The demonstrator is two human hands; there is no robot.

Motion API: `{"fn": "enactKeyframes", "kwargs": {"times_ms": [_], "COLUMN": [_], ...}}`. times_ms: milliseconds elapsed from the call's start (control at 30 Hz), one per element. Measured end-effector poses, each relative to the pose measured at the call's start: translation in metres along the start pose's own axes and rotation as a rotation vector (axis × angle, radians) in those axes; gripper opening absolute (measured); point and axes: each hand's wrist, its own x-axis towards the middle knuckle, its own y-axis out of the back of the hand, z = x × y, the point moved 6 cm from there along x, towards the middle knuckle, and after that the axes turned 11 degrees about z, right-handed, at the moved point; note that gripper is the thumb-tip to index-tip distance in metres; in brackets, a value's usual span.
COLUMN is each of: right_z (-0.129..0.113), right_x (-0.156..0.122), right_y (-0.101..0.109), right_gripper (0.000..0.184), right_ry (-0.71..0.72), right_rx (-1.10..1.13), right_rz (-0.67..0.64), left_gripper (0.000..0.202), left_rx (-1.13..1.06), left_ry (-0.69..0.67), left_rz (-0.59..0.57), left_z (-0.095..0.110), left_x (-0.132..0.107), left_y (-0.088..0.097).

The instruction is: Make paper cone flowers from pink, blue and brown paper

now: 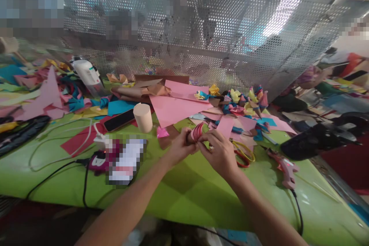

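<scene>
Red-striped pink roll (197,132) sits over the green table (198,203), its brown end gripped by the left hand (181,147), apparently for steadiness. The right hand (219,150) pinches its edge, likely for control.

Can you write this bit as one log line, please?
left hand: holds striped piece | right hand: fingers at striped piece | glue gun: on green table, right of hands

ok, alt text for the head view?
The left hand holds a small pink-and-red striped piece, the right hand touching it, over a green table. Pink paper and colorful scraps lie beyond; a beige cylinder stands left, a glue gun lies right.
</scene>
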Motion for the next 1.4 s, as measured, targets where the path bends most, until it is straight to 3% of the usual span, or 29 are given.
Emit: {"fn": "enactKeyframes", "kwargs": {"times_ms": [133,433,733,867,1400], "right_z": [0.002,0.004,0.019,0.024,0.023], "right_x": [0.000,0.001,0.006,0.004,0.004], "right_y": [-0.001,0.001,0.008,-0.001,-0.007], "right_gripper": [0.011,0.012,0.006,0.009,0.007], "right_ry": [-0.020,-0.040,-0.242,-0.304,-0.254], "right_rx": [0.002,0.073,0.297,0.350,0.347], "right_rz": [-0.008,-0.018,0.033,-0.037,-0.135], "left_gripper": [0.043,0.042,0.043,0.043,0.042], "left_rx": [-0.102,-0.116,-0.097,-0.107,-0.079], "left_ry": [0.014,0.100,0.123,0.149,0.170], "left_rz": [-0.008,0.003,0.026,0.011,-0.046], "left_z": [0.009,0.018,0.015,0.017,0.017], "left_x": [-0.001,-0.004,-0.004,-0.006,-0.007], "left_y": [-0.005,-0.006,0.001,-0.004,-0.008]}}
